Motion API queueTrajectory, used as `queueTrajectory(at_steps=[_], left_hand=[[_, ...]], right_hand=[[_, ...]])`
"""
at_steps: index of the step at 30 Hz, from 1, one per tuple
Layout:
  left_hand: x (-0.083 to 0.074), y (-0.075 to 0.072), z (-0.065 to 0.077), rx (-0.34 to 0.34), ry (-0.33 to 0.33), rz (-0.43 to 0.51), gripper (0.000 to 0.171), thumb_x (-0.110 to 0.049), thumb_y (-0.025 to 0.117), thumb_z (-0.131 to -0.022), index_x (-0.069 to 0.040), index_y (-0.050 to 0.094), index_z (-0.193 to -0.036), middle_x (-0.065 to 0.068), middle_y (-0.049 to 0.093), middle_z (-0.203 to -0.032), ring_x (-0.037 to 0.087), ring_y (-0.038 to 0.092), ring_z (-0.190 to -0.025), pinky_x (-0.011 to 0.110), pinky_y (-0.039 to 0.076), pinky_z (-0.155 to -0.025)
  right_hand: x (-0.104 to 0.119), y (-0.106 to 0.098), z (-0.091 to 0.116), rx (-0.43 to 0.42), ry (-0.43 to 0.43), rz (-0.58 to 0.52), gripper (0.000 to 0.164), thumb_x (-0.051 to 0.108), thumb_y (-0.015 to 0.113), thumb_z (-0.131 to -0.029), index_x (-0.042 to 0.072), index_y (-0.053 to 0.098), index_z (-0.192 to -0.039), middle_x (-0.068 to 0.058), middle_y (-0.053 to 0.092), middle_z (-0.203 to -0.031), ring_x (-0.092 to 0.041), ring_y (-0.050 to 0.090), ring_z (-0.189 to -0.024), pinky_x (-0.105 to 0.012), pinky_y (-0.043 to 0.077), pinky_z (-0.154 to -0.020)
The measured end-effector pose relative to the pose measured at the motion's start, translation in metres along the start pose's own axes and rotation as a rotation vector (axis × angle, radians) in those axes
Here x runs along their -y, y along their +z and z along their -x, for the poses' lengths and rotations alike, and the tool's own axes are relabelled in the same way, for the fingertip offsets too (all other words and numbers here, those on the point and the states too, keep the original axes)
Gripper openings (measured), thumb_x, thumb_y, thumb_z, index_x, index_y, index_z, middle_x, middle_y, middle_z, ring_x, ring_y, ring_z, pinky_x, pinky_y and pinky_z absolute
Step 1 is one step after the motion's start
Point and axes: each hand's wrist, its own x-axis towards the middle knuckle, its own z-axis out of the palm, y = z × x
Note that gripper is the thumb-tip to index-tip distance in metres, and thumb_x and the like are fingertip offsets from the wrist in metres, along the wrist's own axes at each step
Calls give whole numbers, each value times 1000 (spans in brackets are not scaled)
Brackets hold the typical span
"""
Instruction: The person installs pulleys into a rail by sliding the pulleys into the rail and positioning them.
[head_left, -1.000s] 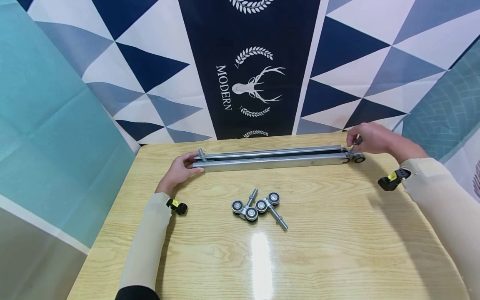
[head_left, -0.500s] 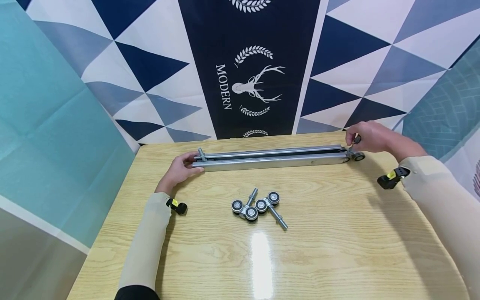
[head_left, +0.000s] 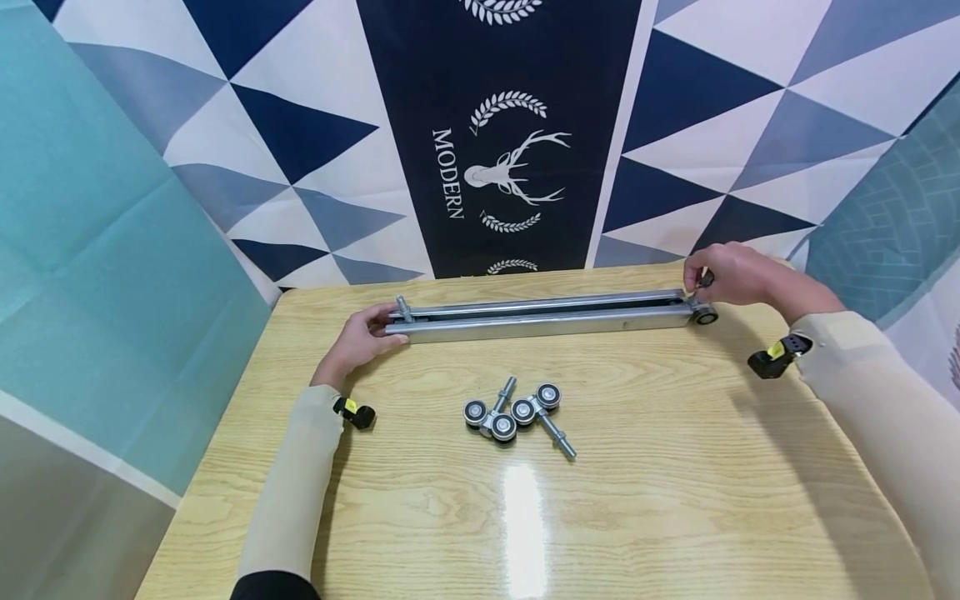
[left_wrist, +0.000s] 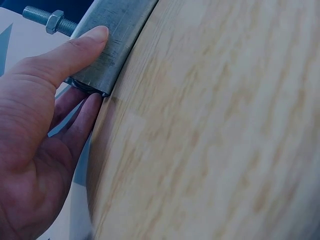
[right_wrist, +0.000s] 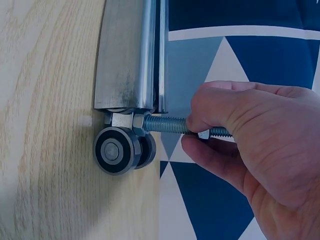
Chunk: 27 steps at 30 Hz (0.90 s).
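Observation:
A silver metal track [head_left: 540, 326] with an open slot along its top lies across the back of the table. My left hand [head_left: 360, 342] grips its left end, thumb [left_wrist: 92, 42] on the front face and fingers at the end and behind. Beside that hand, a threaded bolt [head_left: 403, 309] with a nut [left_wrist: 54, 22] sticks up from the slot. At the right end, my right hand [head_left: 731, 273] pinches the bolt [right_wrist: 165, 124] of a roller trolley [right_wrist: 114, 150] by its nut. One wheel pair shows outside the track mouth; the trolley's inner part is hidden inside.
Two more roller trolleys lie on the table in front of the track, the left one [head_left: 491, 417] close against the right one [head_left: 542, 408]. A patterned cloth backdrop [head_left: 517, 167] rises just behind the table [head_left: 637, 483].
My right hand has moved slightly left with the roller trolley, whose inner wheels have gone into the track's right end. My left hand and the track have stayed put.

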Motion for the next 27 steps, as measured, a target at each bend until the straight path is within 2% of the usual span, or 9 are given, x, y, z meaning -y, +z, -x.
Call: queueTrajectory(at_steps=[7,12,16,22,27], left_hand=[[-1,0,0,5,4,21,71,-20,81,-84,-13,49,-148,20,55,-142,34,52,-126,51,43,-114],[-2,1,0,7,3,31,71,-21,82,-84,-13,51,-147,19,55,-141,33,53,-124,50,44,-113],[-2,0,1,5,4,31,70,-21,82,-83,-12,52,-146,19,56,-140,33,54,-122,51,45,-112],[-1,0,1,1,10,23,70,-21,82,-83,-12,52,-146,20,56,-140,33,55,-122,51,45,-111],[1,0,-1,6,8,18,71,-23,81,-84,-13,50,-147,19,55,-142,33,53,-125,51,44,-113]], right_hand=[[1,0,1,-9,-1,-3,17,-4,71,-78,11,69,-86,-4,69,-82,-16,58,-69,-34,50,-62],[2,-7,5,-14,3,-15,18,0,71,-82,9,73,-98,-8,75,-92,-20,68,-80,-42,58,-68],[2,-15,7,-16,33,14,22,8,73,-85,8,75,-106,-8,74,-92,-24,69,-83,-46,59,-70],[-2,-19,9,8,85,33,18,14,70,-88,7,78,-103,-5,75,-85,-17,62,-71,-37,51,-60],[-4,-16,8,-19,98,23,14,14,72,-88,7,79,-98,-7,78,-86,-16,69,-72,-42,58,-64]])
